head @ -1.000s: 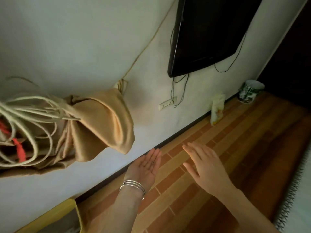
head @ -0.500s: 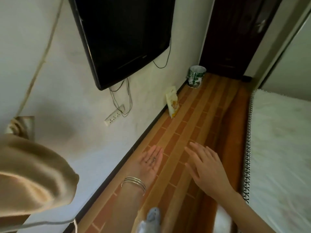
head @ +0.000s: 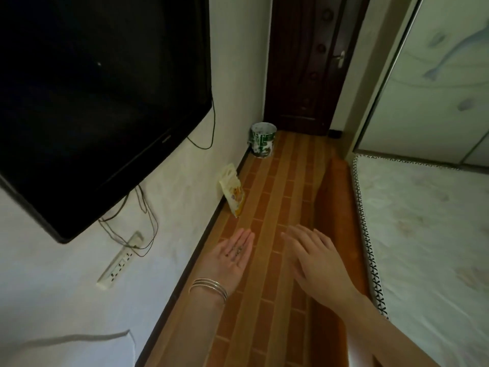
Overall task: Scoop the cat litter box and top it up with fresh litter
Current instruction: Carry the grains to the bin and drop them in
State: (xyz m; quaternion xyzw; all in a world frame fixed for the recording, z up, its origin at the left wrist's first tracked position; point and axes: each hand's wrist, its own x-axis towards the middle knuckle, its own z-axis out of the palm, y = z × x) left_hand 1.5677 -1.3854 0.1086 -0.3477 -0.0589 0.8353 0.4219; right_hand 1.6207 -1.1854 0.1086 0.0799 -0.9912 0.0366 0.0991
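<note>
My left hand [head: 232, 256] is held flat, palm up, over the wood-pattern floor, with a few dark grains of litter [head: 236, 251] lying on its fingers. Thin silver bangles circle that wrist. My right hand [head: 315, 256] hovers beside it, palm down, fingers straight and spread, holding nothing. A pale yellow bag [head: 232, 192] leans against the wall ahead. A green and white bin [head: 262, 139] stands further along by the wall. No litter box is in view.
A dark wall-mounted TV [head: 100, 102] hangs at left, with cables and a white power strip [head: 119, 260] below it. A dark door [head: 309, 62] closes the corridor's end. A white mattress [head: 428, 247] borders the floor strip on the right.
The view has swung right along the wall: the tan cloth and ropes left the frame, and the door, bin and mattress came in. Both hands keep the same pose.
</note>
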